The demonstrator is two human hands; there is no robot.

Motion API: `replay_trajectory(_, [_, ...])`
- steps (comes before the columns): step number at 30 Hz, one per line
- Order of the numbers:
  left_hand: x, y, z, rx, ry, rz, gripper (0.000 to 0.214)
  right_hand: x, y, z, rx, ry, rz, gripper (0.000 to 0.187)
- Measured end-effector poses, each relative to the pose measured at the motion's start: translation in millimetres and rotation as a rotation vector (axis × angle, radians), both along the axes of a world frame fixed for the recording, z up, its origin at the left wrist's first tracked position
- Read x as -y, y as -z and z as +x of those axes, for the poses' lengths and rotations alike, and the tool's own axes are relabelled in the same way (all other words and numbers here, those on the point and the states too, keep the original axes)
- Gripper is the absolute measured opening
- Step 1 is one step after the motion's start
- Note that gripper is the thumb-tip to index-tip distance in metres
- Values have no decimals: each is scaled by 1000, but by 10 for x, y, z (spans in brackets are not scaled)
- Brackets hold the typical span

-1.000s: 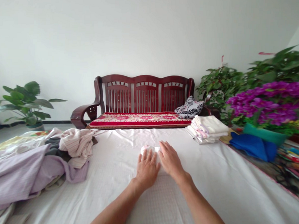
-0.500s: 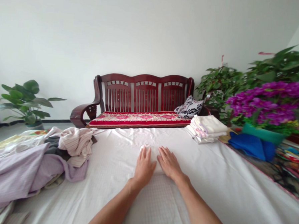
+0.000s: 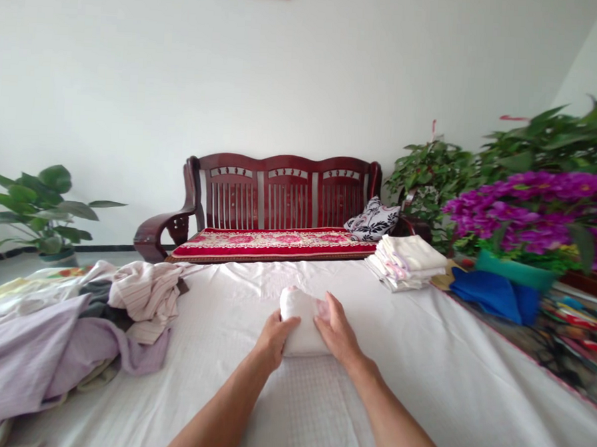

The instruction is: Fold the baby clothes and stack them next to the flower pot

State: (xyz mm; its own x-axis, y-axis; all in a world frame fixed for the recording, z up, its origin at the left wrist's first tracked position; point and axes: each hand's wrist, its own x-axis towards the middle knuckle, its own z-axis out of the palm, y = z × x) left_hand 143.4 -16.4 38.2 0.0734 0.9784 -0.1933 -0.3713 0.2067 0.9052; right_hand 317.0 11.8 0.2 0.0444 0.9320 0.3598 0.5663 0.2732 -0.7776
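Note:
A folded white cloth (image 3: 305,334) lies on the white-covered table (image 3: 210,385) in front of me. My left hand (image 3: 274,339) grips its left side, the thumb on top and the fingers at the edge or underneath. At the opposite side my right hand (image 3: 339,332) holds the cloth the same way, with a faint pink patch showing near its thumb. The far part of the cloth looks slightly lifted. Farther back on the right sits a stack of folded white cloths (image 3: 409,259).
Rumpled clothes, among them a lilac garment (image 3: 16,355) and a striped one (image 3: 142,295), heap up on the left. To the right are a blue cloth (image 3: 495,294), purple flowers (image 3: 544,210) and assorted small items. A wooden bench (image 3: 285,189) stands beyond the table.
My hands were lying flat on top of the white cloth; now they have closed on its two sides. The cloth's far part has come up a little. My view has tilted up slightly.

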Motion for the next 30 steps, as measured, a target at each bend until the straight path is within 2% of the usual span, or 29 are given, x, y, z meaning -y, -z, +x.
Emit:
replay_trajectory(3, [7,-22,-23,68,51,69,53,1,-71,3,-263,51,-32,85])
replay_trajectory(5, [21,-58,-49,103,86,145,56,33,-169,11,-477,30,-88,86])
replay_trajectory(8, [50,-107,-81,116,120,223,57,125,-330,35,-729,-184,-221,72])
replay_trajectory(11, [62,-103,-102,123,160,262,53,211,-427,58,-836,-349,-342,60])
replay_trajectory(17, [36,-62,-117,152,194,332,51,227,-481,63,-887,-331,-266,52])
replay_trajectory(23, [134,-267,-93,146,275,413,66,248,-561,128,-819,-341,-249,53])
replay_trajectory(27, [183,-323,-85,87,336,384,56,231,-539,125,-780,-382,-289,53])
replay_trajectory(29, [155,-264,-70,85,298,304,59,184,-495,98,-729,-288,-249,58])
replay_trajectory(30, [130,-221,-58,104,255,259,62,157,-471,82,-688,-192,-201,61])
